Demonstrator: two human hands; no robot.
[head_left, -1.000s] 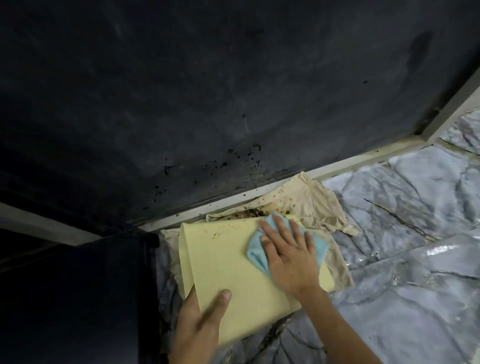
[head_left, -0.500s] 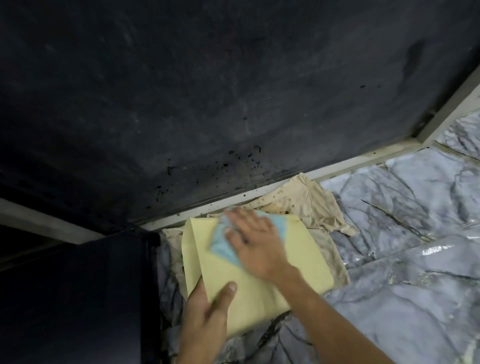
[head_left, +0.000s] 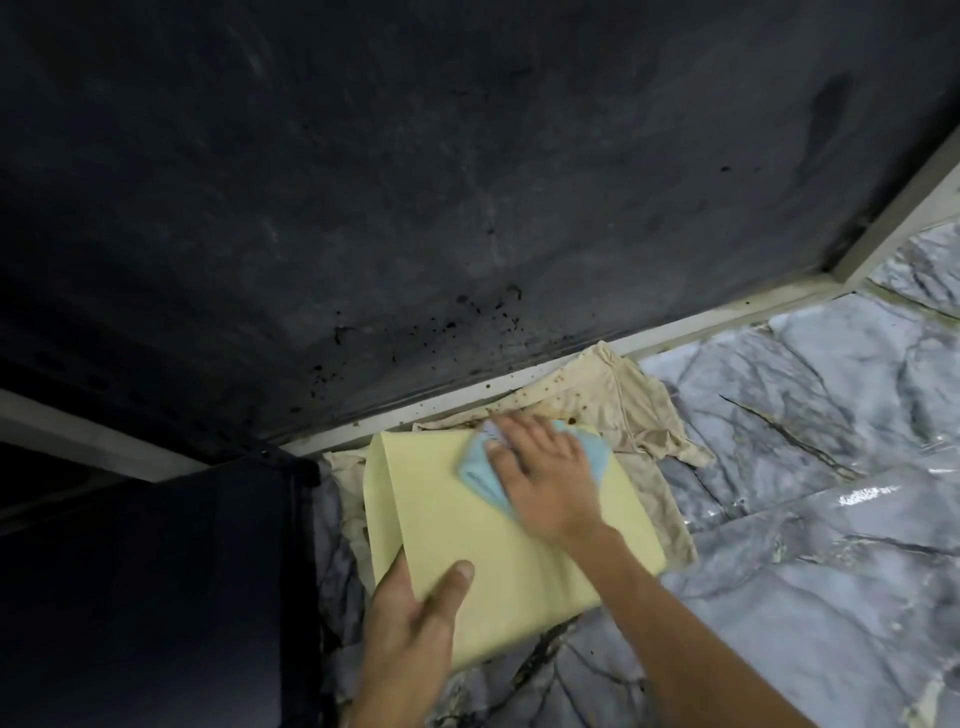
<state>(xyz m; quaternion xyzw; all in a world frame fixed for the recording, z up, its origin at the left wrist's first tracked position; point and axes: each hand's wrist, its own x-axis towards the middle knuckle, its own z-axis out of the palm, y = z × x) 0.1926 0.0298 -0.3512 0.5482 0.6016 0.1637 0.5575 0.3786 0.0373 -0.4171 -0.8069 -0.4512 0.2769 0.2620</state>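
A pale yellow sheet, curled up along its left side, lies on a stained beige cloth on the marble floor. My left hand grips the sheet's near left edge, thumb on top. My right hand presses a small light blue rag flat onto the sheet's far end with straight fingers; the hand is blurred. Most of the rag is hidden under the palm.
A dark, dirt-speckled panel with a pale frame rises behind the cloth. A dark block stands at the left. Grey-veined marble floor spreads to the right.
My right hand slid the blue rag leftward across the sheet's far end, then back towards the right. My left hand kept its grip on the sheet's near edge.
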